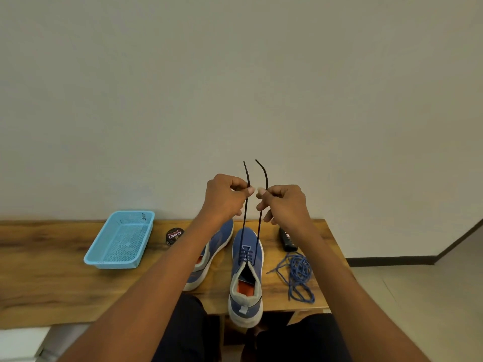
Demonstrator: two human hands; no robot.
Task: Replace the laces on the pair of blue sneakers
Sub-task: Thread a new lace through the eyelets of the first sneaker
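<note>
A blue sneaker (247,273) stands on the wooden table (52,283) with its heel over the front edge. A dark lace (244,220) is threaded through its eyelets and both ends rise straight up. My left hand (224,198) pinches the left end and my right hand (283,203) pinches the right end, held close together above the shoe. The tips of the lace stick out above my fingers. The second blue sneaker (211,254) lies to the left, partly hidden under my left forearm.
A tangle of blue laces (298,275) lies right of the shoe. A black bottle (287,240) lies behind it. A light blue plastic basket (121,241) and a round polish tin (174,235) sit at the left. The table's right edge is near the laces.
</note>
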